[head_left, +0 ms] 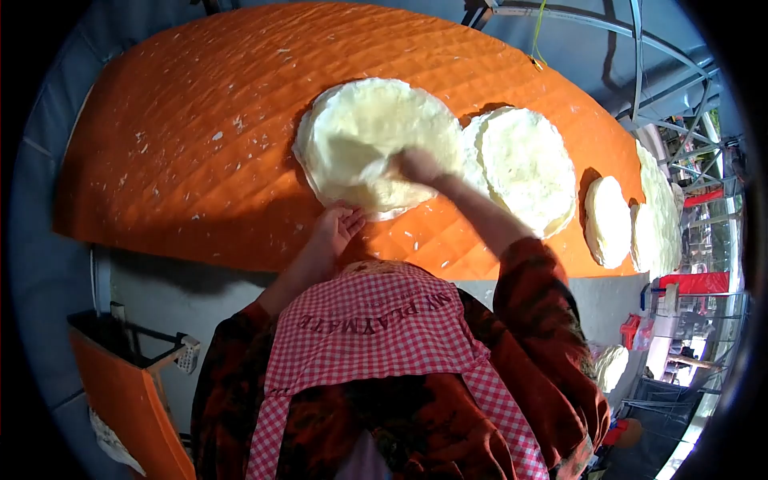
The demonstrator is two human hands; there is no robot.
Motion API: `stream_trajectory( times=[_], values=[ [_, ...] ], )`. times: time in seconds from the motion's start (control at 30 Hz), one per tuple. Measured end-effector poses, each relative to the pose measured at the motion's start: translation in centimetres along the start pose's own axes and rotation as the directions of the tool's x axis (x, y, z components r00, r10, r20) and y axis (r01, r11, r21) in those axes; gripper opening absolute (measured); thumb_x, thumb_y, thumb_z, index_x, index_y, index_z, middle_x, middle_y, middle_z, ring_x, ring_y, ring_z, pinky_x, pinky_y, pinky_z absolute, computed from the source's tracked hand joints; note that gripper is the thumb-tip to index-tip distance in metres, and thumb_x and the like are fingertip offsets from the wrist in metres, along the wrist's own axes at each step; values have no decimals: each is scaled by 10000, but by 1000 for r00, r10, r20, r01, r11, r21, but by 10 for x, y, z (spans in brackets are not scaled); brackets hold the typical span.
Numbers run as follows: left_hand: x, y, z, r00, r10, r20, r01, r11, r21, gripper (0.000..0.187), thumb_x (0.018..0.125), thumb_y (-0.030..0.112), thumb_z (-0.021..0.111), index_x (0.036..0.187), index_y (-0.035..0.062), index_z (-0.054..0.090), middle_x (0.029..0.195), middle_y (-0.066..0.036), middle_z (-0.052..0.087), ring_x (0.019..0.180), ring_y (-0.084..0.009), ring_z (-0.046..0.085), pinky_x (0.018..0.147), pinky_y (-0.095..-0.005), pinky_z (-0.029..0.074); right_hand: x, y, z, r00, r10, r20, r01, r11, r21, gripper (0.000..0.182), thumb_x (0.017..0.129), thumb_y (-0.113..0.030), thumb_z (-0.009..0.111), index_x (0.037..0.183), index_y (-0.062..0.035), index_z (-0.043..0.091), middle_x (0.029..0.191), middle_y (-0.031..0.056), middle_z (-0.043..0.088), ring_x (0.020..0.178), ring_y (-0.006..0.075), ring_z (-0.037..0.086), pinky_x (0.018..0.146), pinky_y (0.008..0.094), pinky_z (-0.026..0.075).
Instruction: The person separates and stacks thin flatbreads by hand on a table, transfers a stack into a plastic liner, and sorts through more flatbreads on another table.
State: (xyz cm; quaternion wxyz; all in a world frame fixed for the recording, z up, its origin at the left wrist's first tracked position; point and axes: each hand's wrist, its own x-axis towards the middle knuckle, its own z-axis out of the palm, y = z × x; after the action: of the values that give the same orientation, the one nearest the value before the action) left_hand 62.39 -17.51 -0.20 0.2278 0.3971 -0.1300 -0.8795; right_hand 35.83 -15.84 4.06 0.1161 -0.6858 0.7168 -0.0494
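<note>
One checked apron (372, 332) is nearest. Past it, the left hand (344, 224), fingers loose and a bit apart, is at the near edge of one round, pale sheet pile (384, 112). The pile lies flat on one orange table (200, 160), about as long as wide. The right hand (418, 166) is bent over it; I can't tell if it grips. At least four other piles (528, 172) sit to the right.

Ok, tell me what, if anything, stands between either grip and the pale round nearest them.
Nothing visible: the right grip is over the pale round, and the left grip is at its near edge. The neighbouring round lies to the right, between neither.
</note>
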Motion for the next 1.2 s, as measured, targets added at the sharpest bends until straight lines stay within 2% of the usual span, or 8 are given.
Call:
stream_trajectory(
  times=[0.07,0.1,0.23,0.33,0.5,0.77,0.9,1.2],
  values=[
    [12,1,-9,999,-36,39,35,999,15,238,887,90,498,1115,24,482,1098,-156,573,1043,-273,568,917,-427,483,44,37,-60,847,137,-515,28,954,300,221,825,-167,556,978,-87,694,1003,151,677,914,344,646,776,439,513],
    [16,1,-12,997,-56,57,55,998,21,229,885,100,508,1105,39,487,1096,-148,568,1039,-264,564,905,-422,484,39,14,-145,958,252,-136,-262,963,-67,259,750,-184,649,994,-115,707,879,179,682,844,311,667,776,389,519],
    [-16,1,6,952,225,-205,-160,943,291,231,860,79,532,1091,77,515,1037,-107,551,931,-201,550,843,-348,480,-2,-56,-218,871,-59,-488,-90,957,-277,291,724,-75,577,954,-173,725,738,151,660,670,307,646,620,384,517],
    [-21,4,10,910,337,-241,-260,918,300,223,850,66,526,1073,74,534,985,-74,551,902,-162,533,810,-309,471,-18,-74,-150,668,-363,-650,90,906,-414,340,697,-8,543,928,-170,731,725,113,659,654,293,632,587,400,487],
    [10,2,-16,990,144,4,-143,980,136,218,853,69,538,1071,70,528,1006,-64,585,915,-184,574,813,-323,497,-35,-38,58,934,-155,-321,101,979,-178,136,752,-96,521,831,-135,623,633,110,602,571,281,619,476,415,457],
    [9,10,-7,994,83,76,-82,997,-17,232,857,49,513,1089,41,504,1014,-95,597,908,-233,601,840,-374,533,-33,-60,41,907,-142,-397,106,988,-110,94,774,-153,558,850,-108,589,844,92,643,718,283,636,547,401,501],
    [19,7,-4,993,112,-36,-110,993,47,213,855,40,520,1068,31,511,1002,-102,597,923,-243,602,851,-383,533,-58,-81,56,959,-103,-263,70,989,-129,610,766,-303,638,1295,-38,491,1358,143,467,1262,312,437,952,446,440],
    [-7,24,22,980,111,163,-104,993,-49,141,870,61,531,1010,51,512,1013,-82,578,890,-206,596,849,-366,512,-31,-38,55,909,14,-417,-39,998,-53,442,727,-213,657,1116,-11,595,1099,174,627,1009,324,604,789,441,501]
  ],
)
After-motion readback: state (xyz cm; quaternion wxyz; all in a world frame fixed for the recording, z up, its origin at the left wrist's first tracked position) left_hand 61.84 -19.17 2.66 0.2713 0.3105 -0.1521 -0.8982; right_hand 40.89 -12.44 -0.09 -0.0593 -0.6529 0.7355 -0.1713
